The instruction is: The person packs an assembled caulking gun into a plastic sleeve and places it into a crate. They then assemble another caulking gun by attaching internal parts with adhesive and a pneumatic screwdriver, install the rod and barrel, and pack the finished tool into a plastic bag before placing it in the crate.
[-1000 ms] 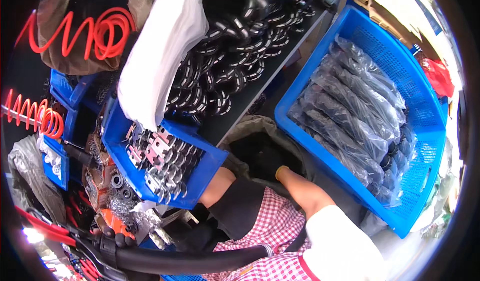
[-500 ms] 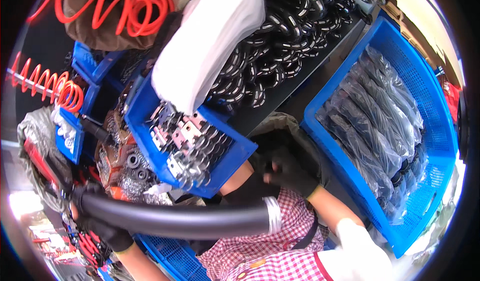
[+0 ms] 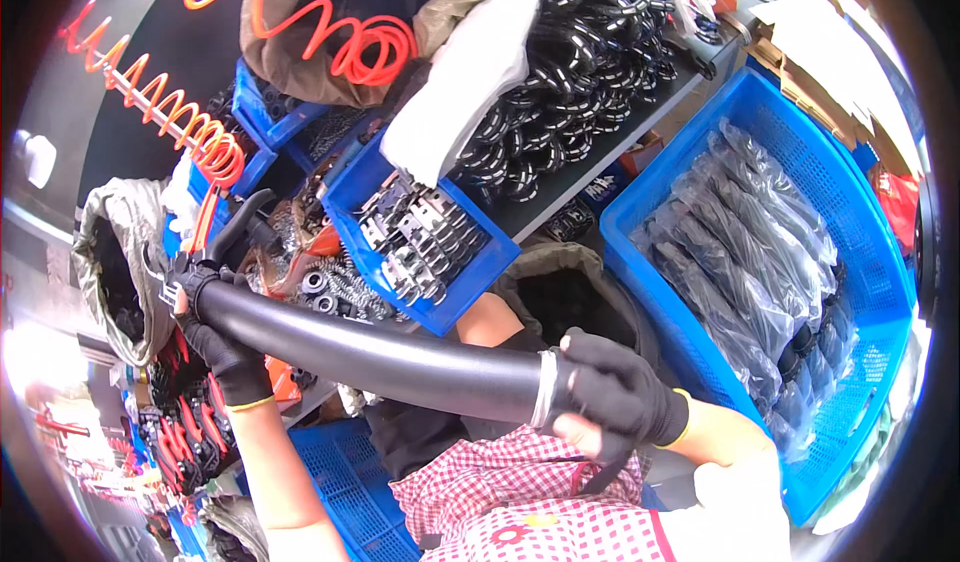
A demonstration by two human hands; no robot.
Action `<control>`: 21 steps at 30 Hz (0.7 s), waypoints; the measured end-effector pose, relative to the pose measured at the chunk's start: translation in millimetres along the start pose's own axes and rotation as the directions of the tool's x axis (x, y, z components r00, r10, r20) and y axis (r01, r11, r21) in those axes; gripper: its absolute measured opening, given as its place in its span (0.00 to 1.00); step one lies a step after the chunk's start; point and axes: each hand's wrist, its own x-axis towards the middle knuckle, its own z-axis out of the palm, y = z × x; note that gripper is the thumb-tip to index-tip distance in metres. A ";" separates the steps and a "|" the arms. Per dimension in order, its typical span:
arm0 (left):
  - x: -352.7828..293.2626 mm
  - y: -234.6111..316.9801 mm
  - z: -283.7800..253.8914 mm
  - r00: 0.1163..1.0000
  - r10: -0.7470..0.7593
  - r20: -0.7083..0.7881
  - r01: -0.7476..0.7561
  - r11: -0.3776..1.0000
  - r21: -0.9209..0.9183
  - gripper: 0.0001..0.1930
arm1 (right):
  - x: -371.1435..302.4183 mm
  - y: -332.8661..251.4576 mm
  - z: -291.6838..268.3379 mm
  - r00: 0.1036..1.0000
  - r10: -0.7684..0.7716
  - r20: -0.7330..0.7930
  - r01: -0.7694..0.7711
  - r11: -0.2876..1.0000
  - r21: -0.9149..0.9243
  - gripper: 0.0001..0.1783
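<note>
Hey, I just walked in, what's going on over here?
A person has a long black tube slung crosswise in front of them. The left hand grips it near one end, and the right hand is over the other end, next to a pale band. Beyond the tube sits a blue bin of small metal pieces; to the right, a blue basket holds dark items in clear plastic.

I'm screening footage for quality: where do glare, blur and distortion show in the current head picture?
Head view: glare washes out the left edge; a bright highlight streaks the black tube. Also head view: the right hand looks slightly soft, perhaps from motion; the large blue crate's edges bow toward the dark rim.
</note>
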 end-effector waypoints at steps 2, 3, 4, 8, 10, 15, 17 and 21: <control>-4.6 8.8 2.1 1.000 0.017 -0.025 -0.017 1.000 0.025 0.31 | 8.8 3.3 6.8 0.973 -0.210 -0.093 0.202 0.976 -0.084 0.23; -6.6 13.2 3.5 0.999 0.023 -0.047 -0.020 0.998 0.052 0.30 | 12.4 4.4 6.0 0.971 -0.221 -0.092 0.214 0.974 -0.081 0.23; -9.0 16.9 6.3 0.998 0.014 -0.061 -0.013 1.000 0.026 0.29 | 15.1 4.9 4.4 0.975 -0.214 -0.061 0.208 0.974 -0.093 0.24; -27.2 27.1 18.7 0.995 0.094 -0.036 -0.091 0.993 0.069 0.27 | 15.7 -5.9 -0.6 0.967 0.229 0.109 -0.244 0.959 0.147 0.28; -35.9 33.4 22.9 0.995 0.088 -0.037 -0.087 0.995 0.040 0.28 | 7.2 -17.9 5.4 0.790 0.532 0.304 -0.612 0.708 0.353 0.31; -56.4 47.2 31.5 0.997 0.063 -0.037 -0.064 0.998 -0.027 0.30 | 3.3 -8.0 10.5 0.986 0.050 -0.157 -0.065 0.994 -0.090 0.44; -73.9 42.7 54.0 0.999 0.047 0.012 -0.046 0.996 -0.078 0.30 | -1.7 2.6 31.8 0.892 -0.388 -0.234 0.336 0.913 -0.232 0.35; -108.2 54.1 67.4 0.842 0.337 0.422 -0.202 0.921 -0.333 0.34 | -43.8 -27.1 94.2 0.440 0.880 0.180 -0.498 0.072 0.864 0.23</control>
